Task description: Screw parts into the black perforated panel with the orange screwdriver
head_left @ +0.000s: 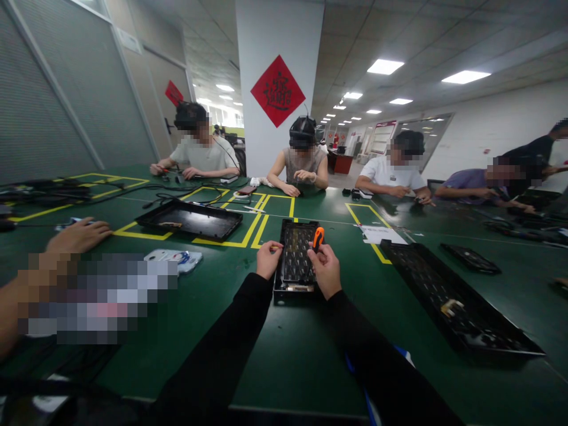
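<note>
A black slotted casing [296,251] lies lengthwise in front of me on the green table, its raised rim around a panel with rows of slots. A pale metallic strip [298,288] shows at its near end. My left hand [268,260] is closed at the casing's left rim, thumb and fingers pinching the edge. In my right hand [328,272] is a screwdriver with an orange and black handle [318,238], held upright over the casing's right side. The fingers hide its shaft and tip.
Another long black casing [444,299] lies at the right, beside a smaller black part [470,258]. A shallow black tray [190,220] sits at the left. Nearby are a co-worker's hand [80,235] and a plastic packet [177,259]. Several people sit across the table.
</note>
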Available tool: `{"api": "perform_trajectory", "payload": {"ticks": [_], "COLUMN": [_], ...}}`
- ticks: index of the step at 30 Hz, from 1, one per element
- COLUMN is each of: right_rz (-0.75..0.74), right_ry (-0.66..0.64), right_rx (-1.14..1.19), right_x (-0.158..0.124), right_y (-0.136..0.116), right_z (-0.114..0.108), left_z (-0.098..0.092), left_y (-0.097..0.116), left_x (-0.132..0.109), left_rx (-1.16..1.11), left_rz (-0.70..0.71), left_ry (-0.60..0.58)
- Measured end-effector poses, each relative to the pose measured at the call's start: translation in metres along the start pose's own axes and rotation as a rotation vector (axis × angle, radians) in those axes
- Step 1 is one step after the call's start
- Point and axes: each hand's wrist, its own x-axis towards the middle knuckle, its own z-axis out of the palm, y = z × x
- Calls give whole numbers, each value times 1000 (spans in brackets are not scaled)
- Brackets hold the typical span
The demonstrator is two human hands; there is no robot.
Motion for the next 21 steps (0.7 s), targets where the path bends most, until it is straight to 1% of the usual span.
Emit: {"api": "perform_trajectory", "payload": {"ticks": [8, 16, 21], "right_rz": [-9, -14, -3], "right_ry": [-28, -26, -33], "right_rx": [60, -20, 38], "right_x": [-2, -3, -3], "right_y": [-7, -4, -3], "right_z": [2, 2, 3], "left_z": [-1, -1, -2], "left_y": [2, 2, 4], "left_x": [0, 0, -1], "left_rx": [21, 11, 21], "left_rz": [15, 4, 0], "left_ry": [-8, -1, -12]}}
